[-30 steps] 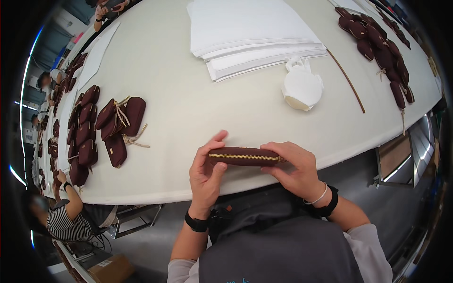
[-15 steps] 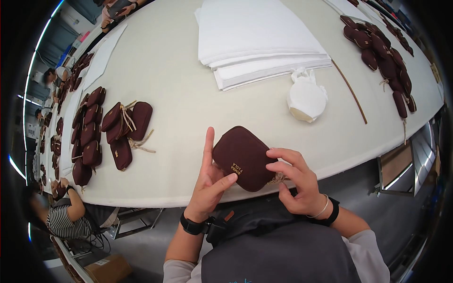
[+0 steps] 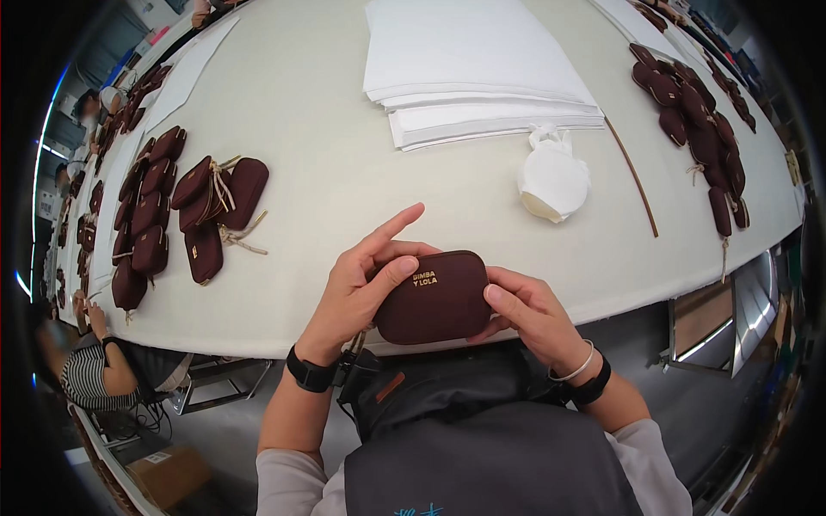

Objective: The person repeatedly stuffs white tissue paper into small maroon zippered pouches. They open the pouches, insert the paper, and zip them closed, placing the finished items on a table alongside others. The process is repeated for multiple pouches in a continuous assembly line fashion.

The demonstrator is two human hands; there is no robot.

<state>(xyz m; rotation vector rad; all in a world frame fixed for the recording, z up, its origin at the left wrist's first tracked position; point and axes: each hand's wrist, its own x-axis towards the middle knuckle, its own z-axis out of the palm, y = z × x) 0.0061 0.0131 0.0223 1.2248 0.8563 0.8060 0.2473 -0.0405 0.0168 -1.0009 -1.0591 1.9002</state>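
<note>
maroon pouch (image 3: 433, 311) is up by the worktop's (image 3: 318, 172) 6 o'clock edge, left hand (image 3: 348, 288) and right hand (image 3: 544, 322) fingers (image 3: 398, 272) gripping it at 10 and 3 o'clock, probably so the gold-lettered side sits steady in plain view

Dark grey apron (image 3: 490, 464), creased toward its top, teal marking (image 3: 419, 510) low on it. Light grey sleeves (image 3: 291, 482) flank the apron, short, ending around the elbows. Wide black wristband (image 3: 311, 371) up past the apron's left side, chunky black block (image 3: 360, 371) right beside it, can't tell if attached. Past the apron's right side: second black band (image 3: 594, 387), thin pale bracelet (image 3: 575, 365). Hands (image 3: 346, 291) bare.
</note>
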